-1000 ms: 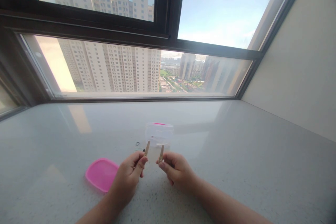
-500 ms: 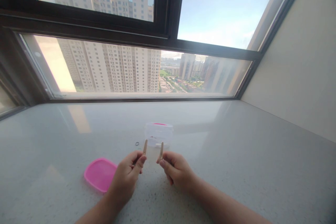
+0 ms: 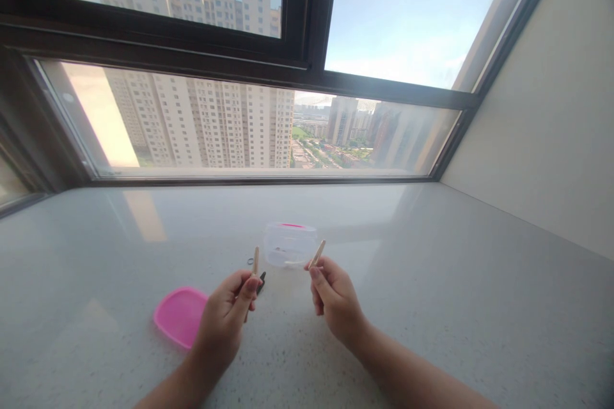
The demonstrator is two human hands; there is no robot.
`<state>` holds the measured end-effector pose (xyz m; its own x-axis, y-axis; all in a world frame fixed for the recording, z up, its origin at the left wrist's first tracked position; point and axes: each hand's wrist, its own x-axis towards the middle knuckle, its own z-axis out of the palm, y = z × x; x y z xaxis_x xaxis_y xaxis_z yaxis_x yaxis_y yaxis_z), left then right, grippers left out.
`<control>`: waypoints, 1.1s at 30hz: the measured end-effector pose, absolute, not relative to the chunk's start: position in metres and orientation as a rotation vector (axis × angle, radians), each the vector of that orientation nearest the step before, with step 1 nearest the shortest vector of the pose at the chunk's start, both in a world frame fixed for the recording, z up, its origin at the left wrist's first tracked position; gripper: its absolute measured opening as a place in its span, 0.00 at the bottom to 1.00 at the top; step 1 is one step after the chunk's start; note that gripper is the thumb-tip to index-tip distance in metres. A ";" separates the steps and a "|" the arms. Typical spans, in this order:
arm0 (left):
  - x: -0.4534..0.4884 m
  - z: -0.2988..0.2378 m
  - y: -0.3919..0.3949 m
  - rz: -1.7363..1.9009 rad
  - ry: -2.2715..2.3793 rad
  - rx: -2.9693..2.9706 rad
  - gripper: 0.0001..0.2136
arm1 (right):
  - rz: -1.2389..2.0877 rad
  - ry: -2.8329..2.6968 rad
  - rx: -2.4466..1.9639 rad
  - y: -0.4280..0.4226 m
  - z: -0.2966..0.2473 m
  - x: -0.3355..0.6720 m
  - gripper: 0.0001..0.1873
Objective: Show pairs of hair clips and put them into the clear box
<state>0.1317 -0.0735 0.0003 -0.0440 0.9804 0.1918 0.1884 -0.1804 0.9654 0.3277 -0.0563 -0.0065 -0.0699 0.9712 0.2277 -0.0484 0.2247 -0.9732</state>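
My left hand [image 3: 225,313] is closed round a small wooden stick [image 3: 255,260] that points up, and a small black thing [image 3: 261,281] shows at its fingertips. My right hand [image 3: 333,294] pinches a second wooden stick [image 3: 317,254], tilted to the right. Both hands hover over the pale stone counter [image 3: 432,307]. Just beyond them stands a clear plastic container [image 3: 290,244] without its lid. A small dark ring [image 3: 250,261] lies on the counter next to the left stick.
A pink lid [image 3: 180,316] lies flat on the counter left of my left hand. A wide window [image 3: 249,121] with a dark frame runs along the back. A plain wall [image 3: 551,108] closes the right side.
Both hands have moved apart and slightly away from me. The right stick now tilts right, and the container is uncovered between the sticks.
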 end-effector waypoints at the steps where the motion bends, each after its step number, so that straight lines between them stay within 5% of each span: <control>1: 0.132 0.000 -0.073 1.293 1.298 1.461 0.20 | 1.128 -1.334 -0.986 -0.056 -0.007 0.328 0.20; 14: 0.133 -0.003 -0.075 1.172 1.238 1.600 0.18 | 1.539 -1.505 -0.866 -0.066 -0.008 0.325 0.15; 33: 0.131 0.000 -0.076 1.291 1.298 1.494 0.19 | 1.173 -1.328 -1.018 -0.063 0.002 0.325 0.13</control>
<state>0.1310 -0.0762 0.0003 -0.0274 0.9782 0.2057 0.2109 -0.1955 0.9578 0.3255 -0.0629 0.0022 -0.0942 0.9822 0.1623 -0.0400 0.1592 -0.9864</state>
